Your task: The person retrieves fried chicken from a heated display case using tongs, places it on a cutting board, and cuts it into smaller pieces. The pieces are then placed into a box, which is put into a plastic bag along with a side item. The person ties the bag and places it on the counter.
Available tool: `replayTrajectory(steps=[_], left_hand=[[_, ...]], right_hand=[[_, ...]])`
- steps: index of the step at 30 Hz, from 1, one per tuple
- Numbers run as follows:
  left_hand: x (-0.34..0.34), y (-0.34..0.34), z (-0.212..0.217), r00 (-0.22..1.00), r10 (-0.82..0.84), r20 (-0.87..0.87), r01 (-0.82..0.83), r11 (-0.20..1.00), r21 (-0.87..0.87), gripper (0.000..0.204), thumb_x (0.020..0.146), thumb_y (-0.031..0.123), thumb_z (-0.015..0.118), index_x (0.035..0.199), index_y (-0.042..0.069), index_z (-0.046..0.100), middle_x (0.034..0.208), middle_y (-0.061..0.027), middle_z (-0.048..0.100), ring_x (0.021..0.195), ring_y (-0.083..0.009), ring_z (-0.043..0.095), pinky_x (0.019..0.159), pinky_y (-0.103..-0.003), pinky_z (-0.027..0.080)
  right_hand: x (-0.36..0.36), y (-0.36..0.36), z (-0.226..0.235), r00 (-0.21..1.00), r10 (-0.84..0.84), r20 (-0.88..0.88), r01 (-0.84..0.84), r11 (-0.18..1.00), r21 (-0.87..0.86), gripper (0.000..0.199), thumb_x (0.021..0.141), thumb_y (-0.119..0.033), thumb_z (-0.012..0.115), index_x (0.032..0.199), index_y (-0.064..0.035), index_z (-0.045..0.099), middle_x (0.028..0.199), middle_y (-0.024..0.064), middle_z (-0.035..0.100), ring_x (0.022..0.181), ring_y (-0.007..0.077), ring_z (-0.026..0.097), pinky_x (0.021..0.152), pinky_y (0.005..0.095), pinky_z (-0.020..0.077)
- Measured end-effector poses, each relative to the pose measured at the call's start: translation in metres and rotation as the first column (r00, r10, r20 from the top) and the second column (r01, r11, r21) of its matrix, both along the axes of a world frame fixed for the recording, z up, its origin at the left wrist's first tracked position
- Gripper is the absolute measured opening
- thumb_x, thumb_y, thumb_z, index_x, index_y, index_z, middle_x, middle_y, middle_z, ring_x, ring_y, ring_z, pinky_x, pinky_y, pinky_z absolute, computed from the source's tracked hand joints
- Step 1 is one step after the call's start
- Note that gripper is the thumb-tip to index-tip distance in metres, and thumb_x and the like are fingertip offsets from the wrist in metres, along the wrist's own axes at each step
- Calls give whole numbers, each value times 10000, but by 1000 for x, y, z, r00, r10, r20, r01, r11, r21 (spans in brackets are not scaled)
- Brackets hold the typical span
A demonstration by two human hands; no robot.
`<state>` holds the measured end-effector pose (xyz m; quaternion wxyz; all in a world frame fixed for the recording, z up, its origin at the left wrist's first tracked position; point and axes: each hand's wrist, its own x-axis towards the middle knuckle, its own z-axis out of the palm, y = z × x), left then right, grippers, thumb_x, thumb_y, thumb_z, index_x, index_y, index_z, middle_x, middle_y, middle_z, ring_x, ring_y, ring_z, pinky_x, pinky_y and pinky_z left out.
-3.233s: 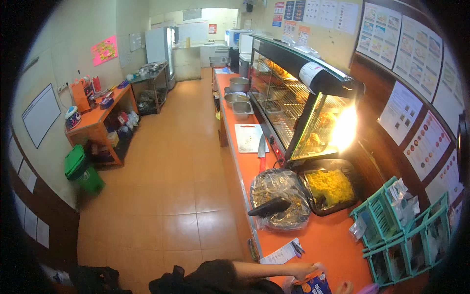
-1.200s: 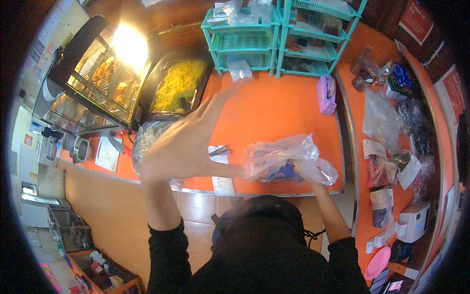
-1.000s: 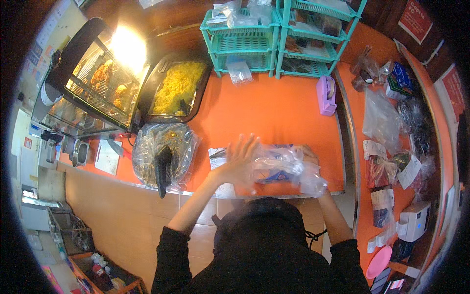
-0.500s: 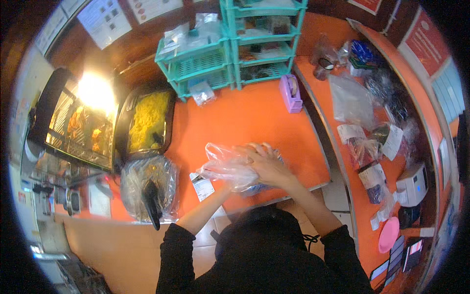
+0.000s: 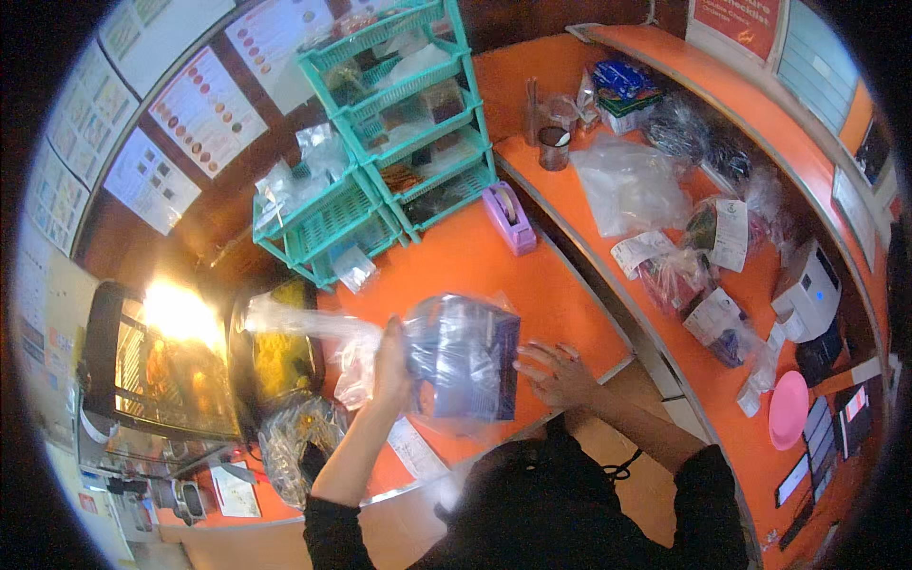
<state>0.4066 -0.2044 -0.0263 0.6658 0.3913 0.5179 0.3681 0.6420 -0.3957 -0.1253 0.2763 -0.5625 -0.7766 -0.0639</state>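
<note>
My left hand (image 5: 391, 366) is raised above the orange counter (image 5: 494, 271) and grips a clear plastic bag (image 5: 461, 356) with a dark blue box inside it. The bag's loose top trails to the left. My right hand (image 5: 556, 370) lies flat on the counter just right of the bag, fingers spread, holding nothing. A small paper slip (image 5: 415, 446) lies on the counter below the bag.
Teal wire baskets (image 5: 380, 142) stand at the back, a purple tape dispenser (image 5: 508, 214) beside them. A lit food warmer (image 5: 157, 366) and a foil-covered tray (image 5: 294, 446) are at left. Bagged orders with receipts (image 5: 703, 247), a white receipt printer (image 5: 807, 285) and a pink plate (image 5: 787, 410) are at right.
Both hands were on the bag on the counter half a second ago. My left hand has since lifted the bag with the box, and my right hand has let go and rests flat.
</note>
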Motion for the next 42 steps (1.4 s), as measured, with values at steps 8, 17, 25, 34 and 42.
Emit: replayTrajectory(steps=[8,17,25,34,42], left_hand=[[-53,2,111,995,-19,97,25,998,-56,362,1011,316,465,1191,32,597,987,-93,694,875,-224,678,792,-329,560],[-56,0,115,784,-294,-547,350,937,-3,412,1011,358,501,1210,12,602,1110,-117,649,974,-216,624,851,-362,526],[-36,-2,10,898,-32,-439,132,971,199,374,1005,307,544,1180,-15,618,1077,-123,652,950,-245,602,843,-384,496],[-27,-44,-126,575,147,-805,502,714,489,226,981,267,557,1037,94,691,845,-119,646,771,-246,610,651,-441,471],[-6,-49,-148,363,117,-924,680,645,349,209,920,236,598,1054,122,712,881,-121,698,750,-310,641,650,-461,478]], right_hand=[[-30,107,40,728,380,-571,-41,855,516,889,753,-486,786,1425,-71,379,1454,173,455,1313,305,471,1068,491,299],[-50,98,37,-384,-302,-873,-700,711,62,546,922,-503,588,1245,-63,567,1058,96,648,905,179,586,832,379,470],[48,162,-138,335,-589,-735,-808,222,-546,397,967,-457,486,1066,-101,630,777,58,668,582,165,551,551,330,481],[312,340,41,742,-642,-192,643,763,-68,233,893,-228,546,934,-36,672,942,173,682,924,371,662,782,495,522],[343,392,10,779,-558,287,585,811,-13,274,873,-265,556,805,-70,737,827,126,720,763,303,697,676,444,535]])
